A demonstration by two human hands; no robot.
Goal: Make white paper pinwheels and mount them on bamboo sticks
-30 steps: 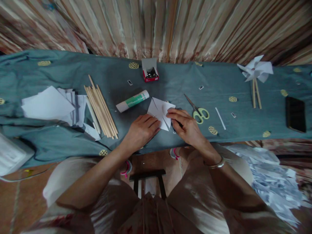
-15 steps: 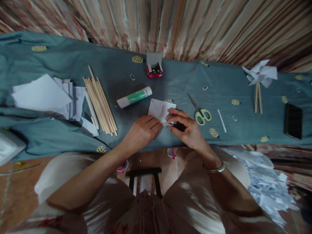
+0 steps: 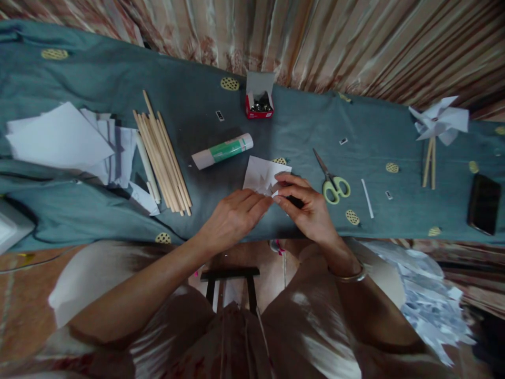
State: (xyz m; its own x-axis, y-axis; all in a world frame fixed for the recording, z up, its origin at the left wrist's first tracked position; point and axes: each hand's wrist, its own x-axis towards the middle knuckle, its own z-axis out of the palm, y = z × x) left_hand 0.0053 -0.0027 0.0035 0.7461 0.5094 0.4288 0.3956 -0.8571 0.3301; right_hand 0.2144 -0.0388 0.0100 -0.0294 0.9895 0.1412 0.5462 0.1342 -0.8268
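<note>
A white cut paper square (image 3: 260, 176) lies on the blue-grey cloth (image 3: 300, 131) near the table's front edge. My left hand (image 3: 234, 216) pinches its near flaps with curled fingers. My right hand (image 3: 305, 205) meets it from the right, fingertips pressed on the paper's right corner, with a small dark object tucked under the palm. A glue stick (image 3: 223, 151) lies just behind and left of the paper. Green-handled scissors (image 3: 333, 181) rest to the right of my right hand.
A bundle of wooden sticks (image 3: 161, 158) and a stack of white paper sheets (image 3: 67, 139) lie at the left. A red box of pins (image 3: 259, 102) stands at the back. A finished paper pinwheel (image 3: 437, 123) and a black phone (image 3: 484, 202) are at the right. Paper scraps (image 3: 430, 300) litter the floor.
The paper's flaps have been folded inward, so the piece looks smaller. Both hands have closed in on its near edge. The view has shifted a little to the left and down.
</note>
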